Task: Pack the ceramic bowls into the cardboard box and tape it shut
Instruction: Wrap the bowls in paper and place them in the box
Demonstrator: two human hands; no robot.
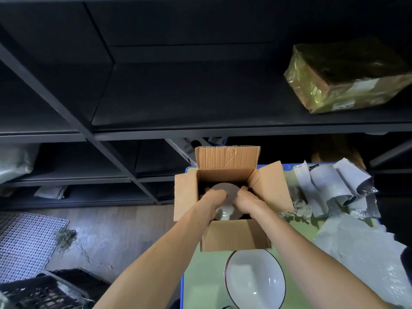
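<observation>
An open cardboard box stands on the green table top, its four flaps spread outward. Both my hands reach down into it. My left hand and my right hand grip a pale grey ceramic bowl from either side; the bowl is upside down, foot ring facing me, inside the box. A second bowl, white with a dark rim, sits upright on the table just in front of the box, between my forearms.
Grey padded wraps and crumpled plastic film lie right of the box. Dark metal shelving rises behind, with a taped parcel on it. A black crate and white mesh sit on the floor at left.
</observation>
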